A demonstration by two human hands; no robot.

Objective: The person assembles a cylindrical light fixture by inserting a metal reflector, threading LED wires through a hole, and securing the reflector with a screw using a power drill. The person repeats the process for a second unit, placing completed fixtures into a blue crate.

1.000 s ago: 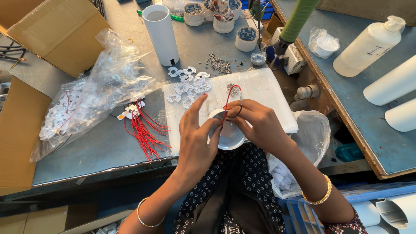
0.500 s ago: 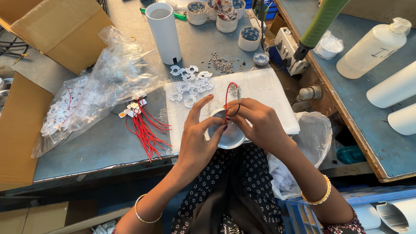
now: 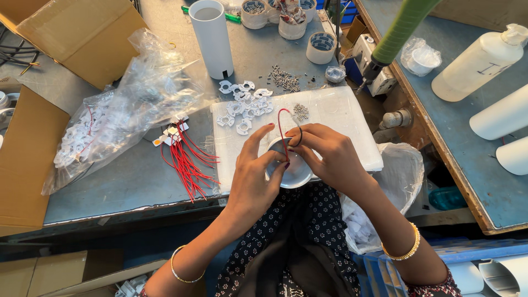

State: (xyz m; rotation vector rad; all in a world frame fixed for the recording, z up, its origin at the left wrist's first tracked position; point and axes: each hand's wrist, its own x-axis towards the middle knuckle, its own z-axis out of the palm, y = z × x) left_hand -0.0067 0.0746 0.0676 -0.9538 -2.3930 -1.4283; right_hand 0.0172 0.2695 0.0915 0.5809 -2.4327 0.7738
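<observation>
Red and black wires [image 3: 286, 129] loop up from a small round white housing [image 3: 290, 170] held over the near edge of a white pad [image 3: 341, 118]. The left hand [image 3: 254, 179] cups its rim with fingers curled, while the right hand [image 3: 330, 157] pinches the wires. The housing looks light and rigid, best held by its rim; the thin, floppy wires seem easy to kink.

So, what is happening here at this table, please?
A person sits at a grey workbench and holds a small round silver housing in the left hand. The right hand pinches a looped red and black wire just above it. White ring-shaped parts lie on a white pad, and a bundle of red wires lies beside a clear plastic bag.
</observation>
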